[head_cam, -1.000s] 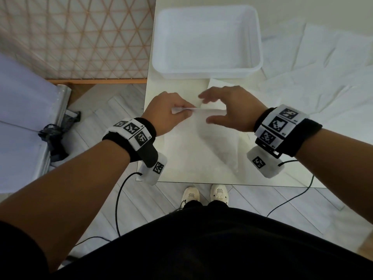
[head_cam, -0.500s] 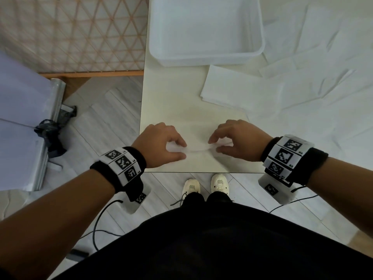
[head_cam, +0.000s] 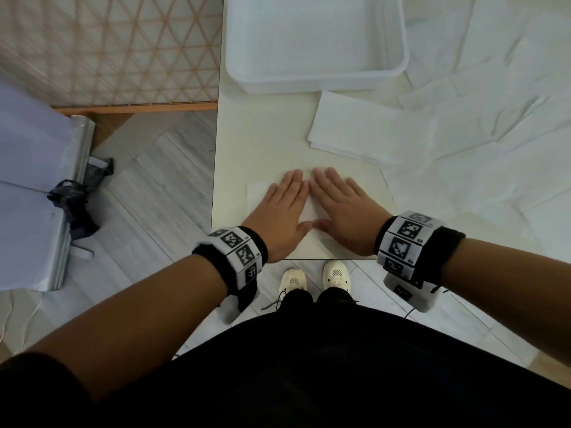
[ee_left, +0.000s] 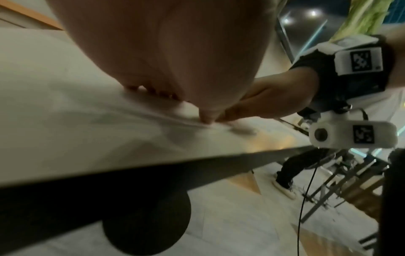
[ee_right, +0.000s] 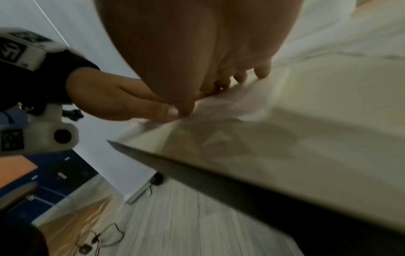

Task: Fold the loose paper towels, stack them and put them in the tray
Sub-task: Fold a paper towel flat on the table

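A folded white paper towel (head_cam: 258,193) lies at the table's near edge. My left hand (head_cam: 282,208) and right hand (head_cam: 341,205) rest flat on it side by side, fingers straight, thumbs nearly touching. The left wrist view shows my left hand (ee_left: 166,69) pressing the towel (ee_left: 87,110); the right wrist view shows my right hand (ee_right: 197,60) on the towel (ee_right: 241,105). A stack of folded towels (head_cam: 355,128) lies beyond my hands. Loose unfolded towels (head_cam: 479,143) spread over the right of the table. The white tray (head_cam: 315,78) stands at the far left, nothing in it.
The table's (head_cam: 247,143) left edge and near edge are close to my hands. On the floor to the left stand a patterned screen (head_cam: 108,47) and a metal rail with a black bag (head_cam: 74,205). My shoes (head_cam: 315,276) show under the table edge.
Both hands pinched the towel's far edge and drew it toward me, folding it over. They have let go and now lie flat, pressing the fold down.
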`<move>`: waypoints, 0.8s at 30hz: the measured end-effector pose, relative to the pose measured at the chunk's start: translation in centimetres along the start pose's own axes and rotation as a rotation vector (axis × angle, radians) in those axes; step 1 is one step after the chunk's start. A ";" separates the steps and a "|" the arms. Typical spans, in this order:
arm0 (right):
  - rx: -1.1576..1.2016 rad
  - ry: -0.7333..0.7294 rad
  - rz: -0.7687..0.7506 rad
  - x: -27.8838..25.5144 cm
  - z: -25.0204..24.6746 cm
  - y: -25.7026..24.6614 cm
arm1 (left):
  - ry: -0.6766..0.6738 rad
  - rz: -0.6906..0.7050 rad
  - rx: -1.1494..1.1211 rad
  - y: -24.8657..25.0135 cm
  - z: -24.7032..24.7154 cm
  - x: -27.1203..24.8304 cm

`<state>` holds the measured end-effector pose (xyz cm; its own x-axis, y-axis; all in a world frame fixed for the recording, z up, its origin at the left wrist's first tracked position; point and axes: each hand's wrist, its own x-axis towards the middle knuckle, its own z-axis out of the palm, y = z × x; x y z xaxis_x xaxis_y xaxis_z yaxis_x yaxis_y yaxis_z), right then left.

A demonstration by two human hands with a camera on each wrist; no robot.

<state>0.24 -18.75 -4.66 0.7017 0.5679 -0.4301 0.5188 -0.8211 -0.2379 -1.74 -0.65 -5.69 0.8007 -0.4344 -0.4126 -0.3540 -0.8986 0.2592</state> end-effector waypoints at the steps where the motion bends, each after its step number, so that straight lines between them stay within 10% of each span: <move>1: -0.007 0.023 -0.007 -0.1 0.6 0.1 | -0.002 -0.002 0.049 -0.2 0.5 0.0; 24: 0.204 0.209 0.089 -0.7 0.1 1.0 | 0.016 -0.063 0.191 -5.8 -0.7 -3.3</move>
<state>0.21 -20.02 -4.70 0.8360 0.4755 -0.2738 0.3570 -0.8503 -0.3868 -2.05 6.02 -5.23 0.8311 -0.3771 -0.4088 -0.3866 -0.9201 0.0626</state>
